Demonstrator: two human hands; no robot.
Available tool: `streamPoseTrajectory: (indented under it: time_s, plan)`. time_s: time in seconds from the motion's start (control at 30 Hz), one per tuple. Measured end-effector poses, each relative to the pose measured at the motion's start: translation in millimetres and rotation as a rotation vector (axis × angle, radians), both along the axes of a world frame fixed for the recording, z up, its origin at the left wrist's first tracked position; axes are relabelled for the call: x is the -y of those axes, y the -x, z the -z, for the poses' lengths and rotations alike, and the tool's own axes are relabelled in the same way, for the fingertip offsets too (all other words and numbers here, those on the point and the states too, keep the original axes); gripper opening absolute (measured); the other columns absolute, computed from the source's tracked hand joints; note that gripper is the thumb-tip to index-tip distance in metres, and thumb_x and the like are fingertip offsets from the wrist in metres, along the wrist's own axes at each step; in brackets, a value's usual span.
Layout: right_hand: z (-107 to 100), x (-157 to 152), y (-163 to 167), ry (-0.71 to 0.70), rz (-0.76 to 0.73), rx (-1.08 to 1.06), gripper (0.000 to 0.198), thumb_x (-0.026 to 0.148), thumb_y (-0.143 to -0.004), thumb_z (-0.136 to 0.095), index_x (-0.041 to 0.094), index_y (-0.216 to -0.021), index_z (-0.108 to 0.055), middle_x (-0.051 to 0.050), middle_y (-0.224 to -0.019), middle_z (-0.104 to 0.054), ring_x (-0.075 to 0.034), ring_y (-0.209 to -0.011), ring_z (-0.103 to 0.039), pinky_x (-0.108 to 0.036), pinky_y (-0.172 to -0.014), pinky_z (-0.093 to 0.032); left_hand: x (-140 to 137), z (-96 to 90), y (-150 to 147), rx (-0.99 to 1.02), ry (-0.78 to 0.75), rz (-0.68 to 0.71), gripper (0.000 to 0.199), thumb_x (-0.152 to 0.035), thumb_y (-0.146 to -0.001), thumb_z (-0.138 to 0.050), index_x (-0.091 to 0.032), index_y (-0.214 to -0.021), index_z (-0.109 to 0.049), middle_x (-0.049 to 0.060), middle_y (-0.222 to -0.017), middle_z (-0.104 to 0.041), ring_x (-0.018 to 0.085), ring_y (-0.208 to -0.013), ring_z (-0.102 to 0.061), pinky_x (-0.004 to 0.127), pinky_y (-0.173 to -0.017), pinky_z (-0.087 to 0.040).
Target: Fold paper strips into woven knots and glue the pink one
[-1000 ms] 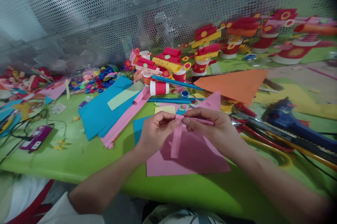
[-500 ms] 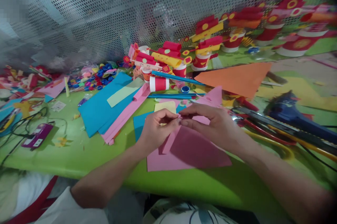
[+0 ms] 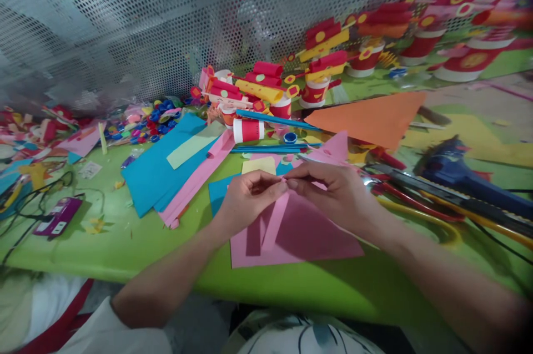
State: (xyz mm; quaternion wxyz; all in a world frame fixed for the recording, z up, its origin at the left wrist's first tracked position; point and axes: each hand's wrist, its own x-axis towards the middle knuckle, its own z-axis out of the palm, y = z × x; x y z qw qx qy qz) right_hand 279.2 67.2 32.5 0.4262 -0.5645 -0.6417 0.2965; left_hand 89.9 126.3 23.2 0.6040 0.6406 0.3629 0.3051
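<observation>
A narrow pink paper strip (image 3: 275, 221) hangs down from between my two hands. My left hand (image 3: 250, 196) pinches its upper end between thumb and forefinger. Close against it, my right hand (image 3: 333, 190) pinches the same end, the fingertips of both hands nearly touching. The exact fold or edge between the fingertips is hidden. Below the strip lies a larger pink paper sheet (image 3: 316, 237), shaded by my hands. A pale yellow paper piece (image 3: 259, 165) and a blue sheet (image 3: 217, 196) show behind my left hand.
A red-and-white paper cup (image 3: 249, 130) lies on its side beyond my hands. Blue sheets (image 3: 145, 182) are to the left. On the right are an orange sheet (image 3: 370, 118), yellow-handled scissors (image 3: 441, 226), a utility knife (image 3: 441, 190) and a blue glue gun (image 3: 474, 176). Decorated cups (image 3: 315, 90) stand behind.
The pink strip's lower end has swung slightly right and downward and shows more of its length. Both hands keep their pinch in nearly the same place. The view has shifted slightly.
</observation>
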Motion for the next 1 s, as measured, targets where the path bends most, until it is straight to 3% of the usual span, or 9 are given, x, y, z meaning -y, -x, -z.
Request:
streamPoseTrajectory:
  time_s: [0.3, 0.47, 0.63, 0.73, 0.87, 0.93, 1.0]
  plan:
    - [1.4, -3.5, -0.4, 0.089, -0.050, 0.020, 0.017, 0.035, -0.093, -0.062, 0.023, -0.093, -0.074, -0.002, -0.082, -0.071, -0.016, -0.072, -0.061, -0.028, -0.062, -0.045, -1.9, 1.1, 4.0, -0.084, -0.128, 0.065, 0.019, -0.035, -0.086, -0.071, -0.017, -0.080, -0.070, -0.001, -0.068, -0.061, 0.011, -0.063, -0.050, 0.024, -0.060, -0.038]
    - [1.4, -4.2, -1.9, 0.165, -0.096, -0.077, 0.019, 0.039, -0.088, -0.069, 0.022, -0.094, -0.074, -0.003, -0.091, -0.073, -0.019, -0.081, -0.065, -0.032, -0.070, -0.051, -1.8, -0.3, 4.0, -0.104, -0.126, 0.063, 0.021, -0.037, -0.089, -0.068, -0.017, -0.082, -0.070, 0.001, -0.073, -0.065, 0.012, -0.066, -0.053, 0.025, -0.062, -0.039]
    - [5.6, -5.5, -6.3, 0.280, -0.122, -0.309, 0.022, 0.042, -0.080, -0.076, 0.021, -0.089, -0.076, -0.004, -0.087, -0.075, -0.021, -0.079, -0.068, -0.034, -0.068, -0.053, -4.2, -2.6, 5.1, -0.099, -0.083, 0.163, 0.023, -0.038, -0.088, -0.069, -0.017, -0.079, -0.067, 0.000, -0.072, -0.062, 0.011, -0.066, -0.052, 0.024, -0.062, -0.039]
    - [4.7, -5.3, -6.7, 0.296, -0.117, -0.284, 0.020, 0.040, -0.079, -0.078, 0.023, -0.088, -0.078, -0.003, -0.083, -0.076, -0.019, -0.075, -0.066, -0.033, -0.067, -0.052, -4.2, -4.0, 6.0, -0.117, -0.008, 0.191, 0.023, -0.039, -0.086, -0.070, -0.017, -0.082, -0.068, 0.001, -0.076, -0.064, 0.012, -0.069, -0.054, 0.025, -0.063, -0.040]
    - [-0.9, -3.1, -2.8, 0.322, -0.165, -0.223, 0.012, 0.035, -0.080, -0.075, 0.023, -0.082, -0.075, -0.002, -0.083, -0.075, -0.018, -0.075, -0.065, -0.032, -0.069, -0.052, -5.5, -2.3, 6.8, -0.150, -0.057, 0.192, 0.021, -0.038, -0.086, -0.070, -0.017, -0.083, -0.067, 0.002, -0.079, -0.064, 0.013, -0.073, -0.055, 0.027, -0.066, -0.040]
    - [-3.0, -2.3, -1.0, 0.317, -0.157, -0.214, 0.013, 0.032, -0.080, -0.075, 0.023, -0.088, -0.073, -0.001, -0.083, -0.074, -0.018, -0.076, -0.066, -0.032, -0.071, -0.052, -6.9, -2.1, 7.1, -0.177, -0.047, 0.202, 0.024, -0.039, -0.086, -0.070, -0.016, -0.079, -0.066, 0.000, -0.072, -0.059, 0.012, -0.067, -0.049, 0.026, -0.060, -0.035]
    - [-3.6, -2.2, -0.7, 0.307, -0.119, -0.249, 0.030, 0.031, -0.078, -0.077, 0.024, -0.106, -0.068, -0.001, -0.082, -0.073, -0.018, -0.077, -0.066, -0.032, -0.070, -0.052, -7.7, -4.2, 7.0, -0.184, 0.001, 0.205, 0.027, -0.041, -0.085, -0.069, -0.017, -0.075, -0.064, -0.001, -0.066, -0.054, 0.011, -0.062, -0.045, 0.026, -0.057, -0.032]
